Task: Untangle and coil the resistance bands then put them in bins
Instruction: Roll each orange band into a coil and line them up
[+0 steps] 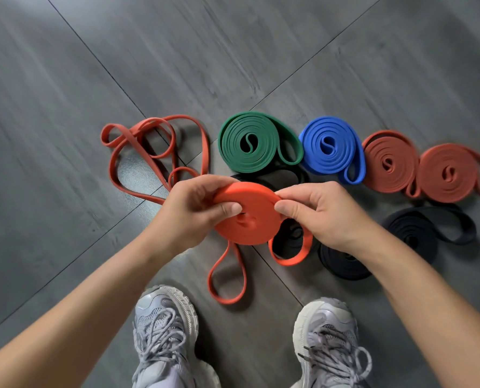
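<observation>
As we look straight down past our own forearms, both hands meet on a partly wound orange coil (250,219) held flat above the floor (65,107). The floor is laid with large dark grey tiles that have a wood-like grain and thin dark joints running diagonally.

The left hand (191,211) grips the coil's left side, thumb laid across the upper face near the centre hole and fingers curled over the far rim. The right hand (322,217) pinches the right rim between thumb and bent fingers. Two unwound lengths of the same band hang below the coil: a long loop (227,278) dropping towards our shoes and a short loop (292,253) under the right hand. We cannot tell whether either touches the floor.

Beyond the hands, rolled bands lie in a row on the floor. A green coil (250,144) comes first and a blue coil (331,148) sits just beside it. A near rust-red coil (388,163) follows, touching a far rust-red coil (451,173) by the right edge. Left of the green coil, a loose orange band (138,141) sprawls in tangled loops.

Closer to us lie three dark rolls:
- A black coil (418,231) sits right of the right hand.
- A second black coil (342,264) is partly hidden under the right wrist.
- A third black coil (278,175) is mostly hidden behind the held one.

At the bottom stand a left shoe (163,317) and a right shoe (328,326), both pale grey and laced.
</observation>
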Available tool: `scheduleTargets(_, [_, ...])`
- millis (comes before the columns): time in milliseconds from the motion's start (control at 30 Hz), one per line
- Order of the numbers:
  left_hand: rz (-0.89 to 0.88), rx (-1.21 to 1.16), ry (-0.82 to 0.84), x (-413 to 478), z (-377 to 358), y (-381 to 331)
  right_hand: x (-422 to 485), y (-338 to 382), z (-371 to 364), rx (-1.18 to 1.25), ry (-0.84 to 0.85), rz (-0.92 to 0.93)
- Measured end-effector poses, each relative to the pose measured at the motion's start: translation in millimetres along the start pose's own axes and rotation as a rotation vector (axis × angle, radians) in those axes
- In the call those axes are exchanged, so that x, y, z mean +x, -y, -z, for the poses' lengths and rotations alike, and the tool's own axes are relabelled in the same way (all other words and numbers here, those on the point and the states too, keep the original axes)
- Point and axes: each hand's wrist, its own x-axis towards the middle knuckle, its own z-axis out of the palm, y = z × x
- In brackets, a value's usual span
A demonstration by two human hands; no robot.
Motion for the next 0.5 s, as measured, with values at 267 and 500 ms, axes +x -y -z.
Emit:
scheduleTargets(267, [-0.034, 0.308, -0.022, 5, -2, -1, 3, 3, 1, -0.034, 0.008, -0.03])
scheduleTargets(500, [-0.411, 1.007, 0.163, 0, -13, -3, 3, 0, 6, -0.046, 0.07, -0.068])
